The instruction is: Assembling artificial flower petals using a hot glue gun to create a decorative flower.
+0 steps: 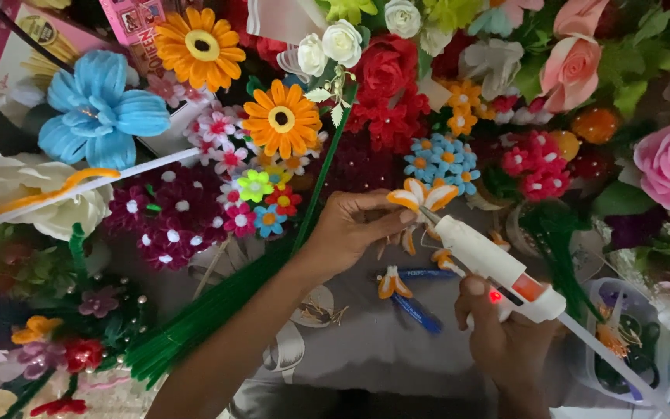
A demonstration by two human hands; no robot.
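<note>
A small orange-and-white handmade flower (422,195) sits near the middle of the view, pinched at its base by the fingers (397,219) of the left hand (354,229), with the nozzle of a white hot glue gun (494,268) touching it from below right. The right hand (502,330) has its fingers wrapped tight around the gun's handle, where a small red light glows. Below them on the grey counter (366,341) lie blue-handled pliers (416,299) and another orange-and-white flower piece (391,284), a bundle of green stems (219,306) slants to the left, and handmade flowers in many colours, among them an orange daisy (281,119) and a blue lily (96,109), crowd the top.
</note>
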